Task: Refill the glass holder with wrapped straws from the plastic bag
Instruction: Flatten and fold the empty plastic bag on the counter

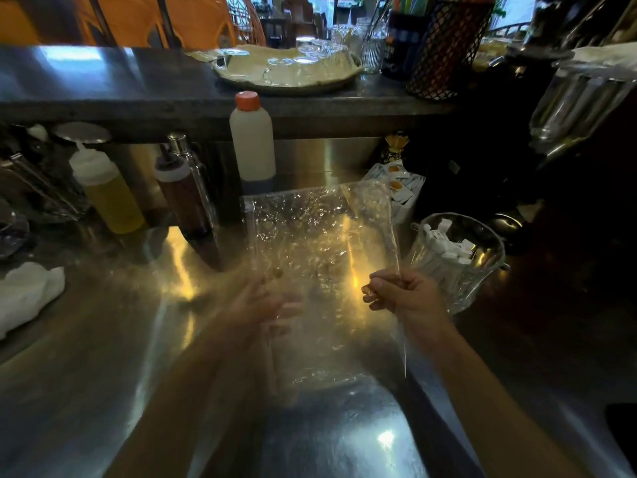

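A clear, crinkled plastic bag (312, 257) is stretched flat above the steel counter, and I see no straws inside it. My right hand (403, 294) is closed on the bag's right edge. My left hand (265, 305) is blurred and sits at the bag's lower left, behind the film, gripping that side. To the right stands the glass holder (455, 263), a faceted glass holding several white wrapped straws that lean inside it.
Squeeze bottles (107, 191), a dark sauce bottle (184, 198) and a white bottle with an orange cap (251, 143) line the back. A box of sachets (400, 191) stands behind the bag. A white cloth (27, 294) lies left. A raised shelf (138, 81) carries a tray of glasses.
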